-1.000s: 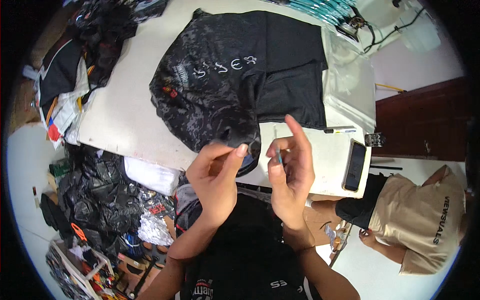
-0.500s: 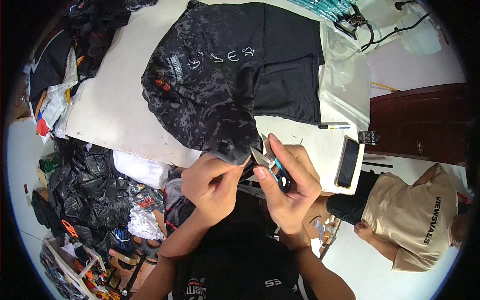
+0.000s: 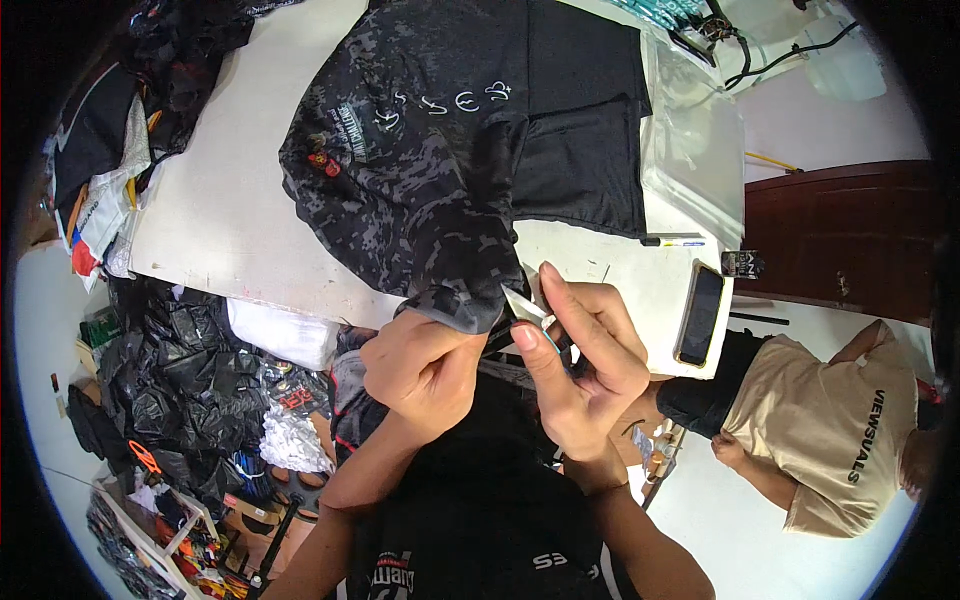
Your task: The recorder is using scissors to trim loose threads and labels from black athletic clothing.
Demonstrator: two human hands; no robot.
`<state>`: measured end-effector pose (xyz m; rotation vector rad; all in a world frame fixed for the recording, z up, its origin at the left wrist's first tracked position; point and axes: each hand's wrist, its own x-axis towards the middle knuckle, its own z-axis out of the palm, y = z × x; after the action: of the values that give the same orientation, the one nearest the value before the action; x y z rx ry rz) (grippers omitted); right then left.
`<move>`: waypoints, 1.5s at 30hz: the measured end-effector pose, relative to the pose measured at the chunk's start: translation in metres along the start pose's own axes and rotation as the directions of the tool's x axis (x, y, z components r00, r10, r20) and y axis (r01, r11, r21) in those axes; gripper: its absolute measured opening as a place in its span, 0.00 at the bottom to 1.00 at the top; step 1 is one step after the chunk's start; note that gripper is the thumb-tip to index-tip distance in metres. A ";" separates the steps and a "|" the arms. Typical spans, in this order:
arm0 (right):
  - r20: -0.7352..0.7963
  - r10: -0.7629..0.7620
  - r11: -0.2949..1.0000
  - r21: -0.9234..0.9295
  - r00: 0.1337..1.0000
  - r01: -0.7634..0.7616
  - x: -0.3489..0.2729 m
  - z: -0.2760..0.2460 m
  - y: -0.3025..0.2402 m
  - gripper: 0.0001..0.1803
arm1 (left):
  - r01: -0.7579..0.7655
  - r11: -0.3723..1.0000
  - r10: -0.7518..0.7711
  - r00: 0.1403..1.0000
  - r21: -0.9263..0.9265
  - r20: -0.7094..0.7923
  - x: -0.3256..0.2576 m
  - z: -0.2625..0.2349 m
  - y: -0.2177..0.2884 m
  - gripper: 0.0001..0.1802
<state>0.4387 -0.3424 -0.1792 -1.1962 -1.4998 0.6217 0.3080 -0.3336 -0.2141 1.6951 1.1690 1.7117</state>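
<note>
A dark camouflage-patterned shirt lies spread on the white table, with a plain black garment beside it. My left hand grips the shirt's edge at the table's near side. My right hand holds a small pair of metal snips, their tip right at the cloth edge held by my left hand.
A phone and a pen lie on the table's right part, next to clear plastic bags. Black bags and clutter fill the floor at the left. Another person in a beige shirt crouches at the right.
Both hands have come down and closer together at the shirt's edge. The snips now point at the cloth held by my left hand.
</note>
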 end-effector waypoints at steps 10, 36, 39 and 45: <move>0.000 -0.026 0.998 -0.062 1.000 0.026 0.003 -0.002 0.003 0.22 | -0.005 1.000 0.005 1.000 0.013 0.009 -0.004 -0.004 -0.002 0.10; 0.058 0.324 0.766 0.570 0.944 -0.298 0.013 0.011 0.017 0.20 | 0.456 0.713 -0.529 0.848 -0.533 0.018 0.001 0.008 -0.004 0.07; 0.063 0.240 0.870 0.428 0.969 -0.244 0.016 0.018 0.023 0.18 | 0.473 0.709 -0.526 0.849 -0.523 0.054 0.000 0.006 0.000 0.06; -0.088 0.096 0.977 0.197 0.991 -0.077 0.020 0.015 0.021 0.10 | 0.467 0.710 -0.508 0.858 -0.528 0.076 0.004 0.004 0.002 0.05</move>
<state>0.4340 -0.3133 -0.1938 -1.1293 -1.2804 0.7403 0.3121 -0.3302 -0.2103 0.8848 0.9372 1.5615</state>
